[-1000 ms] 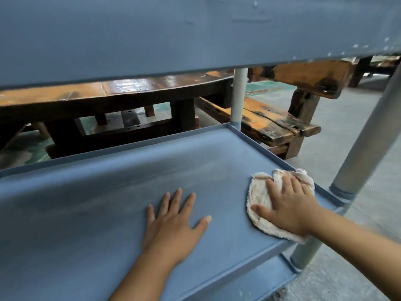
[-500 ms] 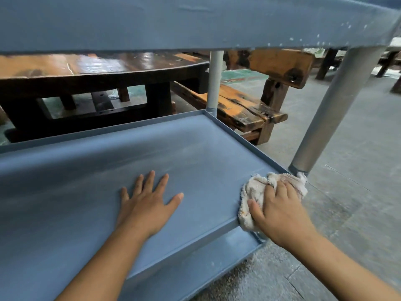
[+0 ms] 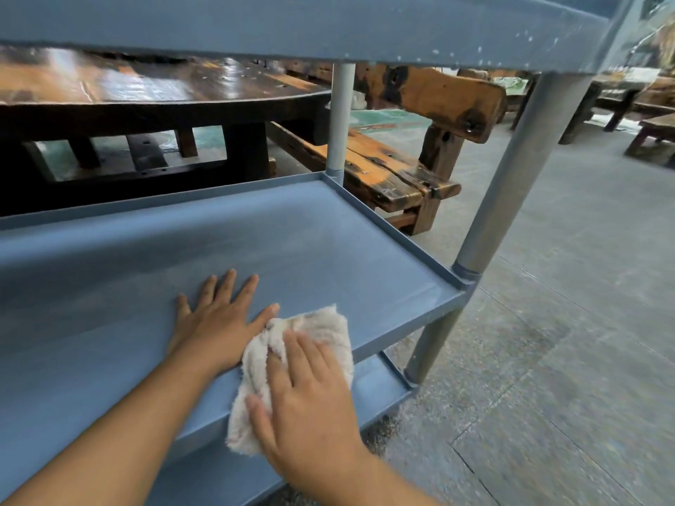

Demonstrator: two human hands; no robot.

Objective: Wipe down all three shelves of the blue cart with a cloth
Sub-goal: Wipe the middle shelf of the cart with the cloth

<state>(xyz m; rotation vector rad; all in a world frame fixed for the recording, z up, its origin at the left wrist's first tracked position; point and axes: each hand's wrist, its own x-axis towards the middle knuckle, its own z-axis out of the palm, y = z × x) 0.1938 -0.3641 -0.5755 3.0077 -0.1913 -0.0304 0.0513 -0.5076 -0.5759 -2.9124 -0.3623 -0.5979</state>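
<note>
Here, right hand (image 3: 307,407) pressing cloth (image 3: 321,326) on middle shelf (image 3: 328,242), left hand (image 3: 219,319) flat, fingers spread

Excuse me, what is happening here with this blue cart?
A person is wiping the middle shelf of the blue cart. The right hand presses a white cloth onto the shelf's front edge. The left hand lies flat on the shelf beside it. The lower shelf shows below.

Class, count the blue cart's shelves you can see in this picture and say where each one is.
3. The top shelf runs overhead, the middle shelf lies under both hands, and the bottom shelf peeks out below its front edge.
</note>
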